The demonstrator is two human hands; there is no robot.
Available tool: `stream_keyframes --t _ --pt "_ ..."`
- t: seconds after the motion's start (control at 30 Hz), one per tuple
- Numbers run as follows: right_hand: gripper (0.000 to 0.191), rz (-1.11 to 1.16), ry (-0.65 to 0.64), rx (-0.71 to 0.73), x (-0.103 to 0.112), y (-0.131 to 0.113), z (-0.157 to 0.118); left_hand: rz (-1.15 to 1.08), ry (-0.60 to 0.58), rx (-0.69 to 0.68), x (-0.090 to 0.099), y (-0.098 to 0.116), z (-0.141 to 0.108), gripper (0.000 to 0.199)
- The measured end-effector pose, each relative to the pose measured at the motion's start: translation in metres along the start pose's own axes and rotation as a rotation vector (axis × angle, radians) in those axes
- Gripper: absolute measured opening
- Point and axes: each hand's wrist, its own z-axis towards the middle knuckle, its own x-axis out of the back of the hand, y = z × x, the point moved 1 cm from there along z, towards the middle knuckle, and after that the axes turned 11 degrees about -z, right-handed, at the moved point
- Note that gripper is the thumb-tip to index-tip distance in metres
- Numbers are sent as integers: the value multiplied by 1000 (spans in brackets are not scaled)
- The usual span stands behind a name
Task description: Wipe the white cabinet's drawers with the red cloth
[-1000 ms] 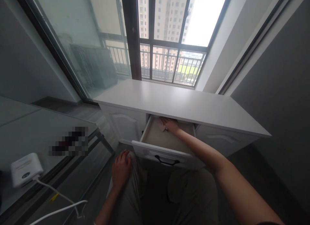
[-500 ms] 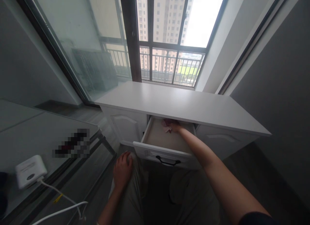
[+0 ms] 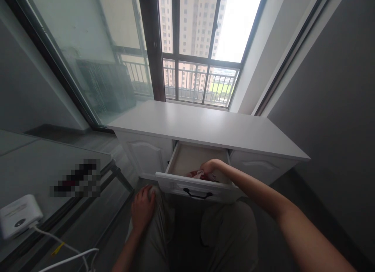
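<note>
The right hand reaches over the front of the drawer with its wrist sharply bent, apparently because the near wall must be cleared before the fingers can get down to the floor behind it. It holds a pinkish cloth, bunched beneath it at the near end of the drawer; the front panel hides the fingertips, so how tightly they are closed I cannot tell. The drawer stands pulled out from the middle of the white cabinet, which seems to be what lets the arm come in from above, under no overhang. Its black handle faces the person, untouched. The left hand holds nothing; it lies palm down on the left knee, fingers lightly apart, probably as a brace for the forward lean. Away to the left, a white device sits on a table, near its edge, perhaps so that the cable plugged into it can hang free on the near side
</note>
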Motion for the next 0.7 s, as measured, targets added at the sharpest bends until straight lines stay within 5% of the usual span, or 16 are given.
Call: stream_keyframes --t 0.27,0.57,0.7 --pt "26 190 0 54 -28 -9 -20 -10 -21 -1 5 6 -1 55" --pt "19 -37 17 31 -20 -17 -18 -18 -31 22 3 -2 -3 63" --pt "16 -122 156 -39 3 -7 -25 -24 -42 3 2 -9 -1 58"
